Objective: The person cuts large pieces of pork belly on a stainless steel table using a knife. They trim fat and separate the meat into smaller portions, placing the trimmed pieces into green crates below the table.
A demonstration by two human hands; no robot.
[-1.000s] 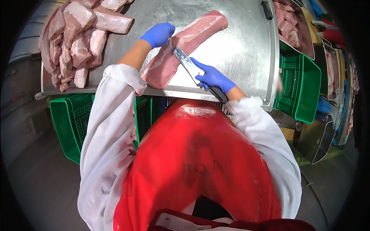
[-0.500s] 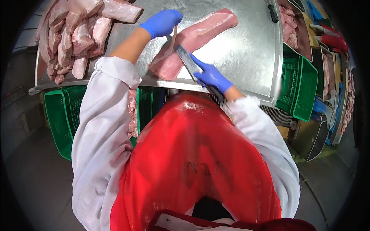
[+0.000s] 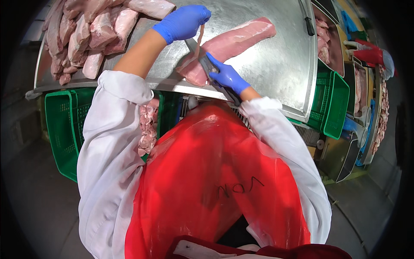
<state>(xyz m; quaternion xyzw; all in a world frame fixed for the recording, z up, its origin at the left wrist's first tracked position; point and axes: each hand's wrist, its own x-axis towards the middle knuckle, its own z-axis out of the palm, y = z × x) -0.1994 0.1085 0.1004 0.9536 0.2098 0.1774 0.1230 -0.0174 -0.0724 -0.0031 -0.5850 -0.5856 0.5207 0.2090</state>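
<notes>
Blue-gloved, the right hand (image 3: pixel 227 77) is wrapped around a knife (image 3: pixel 207 66), its blade at the near end of a long, smooth pink loin (image 3: pixel 241 39) slanting across the steel bench (image 3: pixel 269 71). Just beyond, the left hand's (image 3: pixel 183 23) grip pinches a thin raised strip (image 3: pixel 200 41), seemingly part freed, part attached; farther left lies a heap of cuts (image 3: pixel 81 39).

1. Right of the loin (image 3: pixel 241 41), the counter (image 3: pixel 284 64) gives open room up to the black handle (image 3: pixel 309 26).
2. On the left, the pile (image 3: pixel 82 34) blocks the way.
3. Between left grip (image 3: pixel 183 22) and right grip (image 3: pixel 229 77), strip (image 3: pixel 200 39) and knife (image 3: pixel 205 65) bar a straight pass.
4. The apron (image 3: pixel 211 142) closes in at the near edge.
</notes>
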